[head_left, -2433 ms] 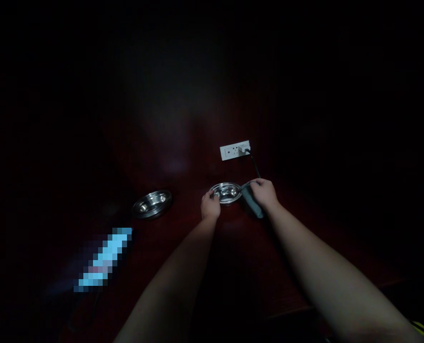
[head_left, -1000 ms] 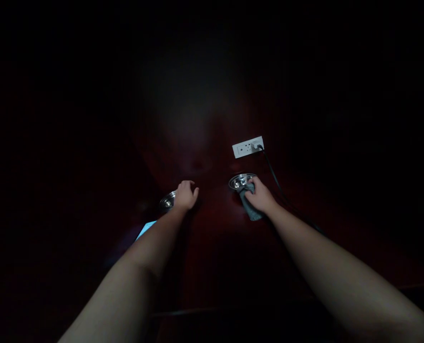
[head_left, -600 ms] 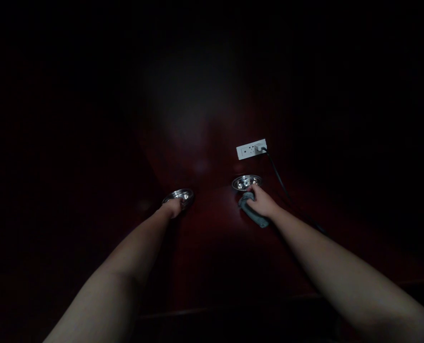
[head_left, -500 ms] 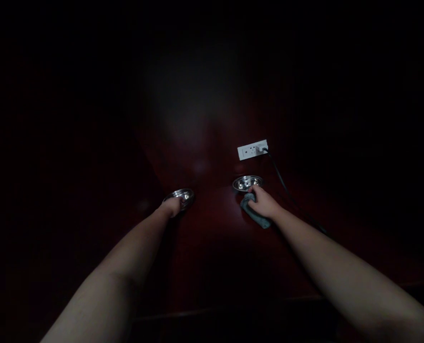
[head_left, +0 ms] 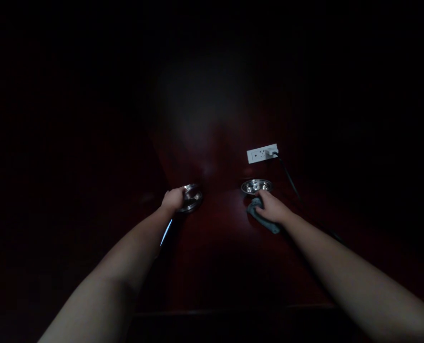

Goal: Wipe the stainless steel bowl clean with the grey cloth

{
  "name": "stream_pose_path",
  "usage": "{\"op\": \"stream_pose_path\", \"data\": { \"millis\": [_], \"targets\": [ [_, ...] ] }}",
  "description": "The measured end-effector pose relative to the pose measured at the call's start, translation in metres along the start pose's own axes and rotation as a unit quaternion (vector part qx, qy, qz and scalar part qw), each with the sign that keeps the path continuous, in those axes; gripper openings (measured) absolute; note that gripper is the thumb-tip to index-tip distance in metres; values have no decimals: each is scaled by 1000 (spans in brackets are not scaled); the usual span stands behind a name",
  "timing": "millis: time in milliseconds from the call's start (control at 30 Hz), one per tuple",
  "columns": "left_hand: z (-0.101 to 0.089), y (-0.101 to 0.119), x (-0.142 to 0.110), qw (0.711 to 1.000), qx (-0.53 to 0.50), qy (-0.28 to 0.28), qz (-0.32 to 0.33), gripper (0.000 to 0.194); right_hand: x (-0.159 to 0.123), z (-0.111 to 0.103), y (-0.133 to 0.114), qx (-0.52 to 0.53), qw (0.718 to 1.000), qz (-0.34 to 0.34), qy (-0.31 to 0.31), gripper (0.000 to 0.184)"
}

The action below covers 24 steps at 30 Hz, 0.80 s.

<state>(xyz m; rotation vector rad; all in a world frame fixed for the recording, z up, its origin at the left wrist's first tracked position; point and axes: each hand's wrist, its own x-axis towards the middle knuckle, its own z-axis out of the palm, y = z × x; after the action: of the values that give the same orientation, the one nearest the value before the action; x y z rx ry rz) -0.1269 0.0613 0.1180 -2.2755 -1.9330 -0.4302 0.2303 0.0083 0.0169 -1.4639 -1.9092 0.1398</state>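
My left hand [head_left: 174,199] grips the rim of a shiny metal bowl [head_left: 191,187], which is tilted. Just under it lies a second shiny metal dish [head_left: 193,204], partly hidden by the hand and the upper bowl. My right hand [head_left: 274,207] is closed on a bunched grey-blue cloth [head_left: 267,224] that hangs toward me on the dark red surface. Right beyond those fingers sits another shiny metal bowl [head_left: 249,187], upright; the fingertips reach its near rim, and I cannot tell if they touch it.
A white socket plate [head_left: 256,156] with a plug and black cable [head_left: 288,176] is behind the right bowl. A thin bright strip [head_left: 166,232] shows beside my left forearm. The table's front edge [head_left: 197,312] runs across the bottom. The surroundings are very dark.
My left hand has lifted the upper metal bowl, showing the dish beneath, and a bright strip has appeared beside the forearm. The whole view has shifted slightly; my right hand still holds the cloth.
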Motion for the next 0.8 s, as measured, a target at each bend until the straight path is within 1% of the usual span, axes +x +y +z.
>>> {"op": "stream_pose_path", "data": {
  "millis": [100, 167, 267, 333, 367, 467, 567, 700, 800],
  "targets": [
    [-7, 10, -8, 996, -35, 66, 42, 24, 3, -6, -2, -34, 999, 34, 19, 44],
    [-6, 20, -18, 990, -62, 102, 72, 25, 5, -9, -4, -58, 997, 47, 10, 45],
    [7, 40, -38, 978, -108, 137, 111, 24, 6, -12, -4, -93, 991, 90, -40, 50],
    [23, 55, -52, 944, -221, 183, 162, 20, 7, -13, -3, -103, 985, 124, -66, 53],
    [31, 63, -59, 928, -263, 198, 173, 18, 6, -13, -2, -104, 982, 137, -73, 54],
    [57, 83, -73, 895, -345, 213, 186, 15, 5, -14, 2, -95, 978, 168, -79, 60],
    [76, 95, -79, 880, -374, 216, 198, 15, 2, -16, 5, -72, 974, 194, -93, 58],
    [87, 95, -79, 875, -370, 207, 235, 14, -1, -20, 9, -13, 969, 214, -120, 41],
    [89, 87, -79, 877, -351, 196, 264, 14, -3, -22, 10, 74, 963, 222, -131, 27]
  ]
}}
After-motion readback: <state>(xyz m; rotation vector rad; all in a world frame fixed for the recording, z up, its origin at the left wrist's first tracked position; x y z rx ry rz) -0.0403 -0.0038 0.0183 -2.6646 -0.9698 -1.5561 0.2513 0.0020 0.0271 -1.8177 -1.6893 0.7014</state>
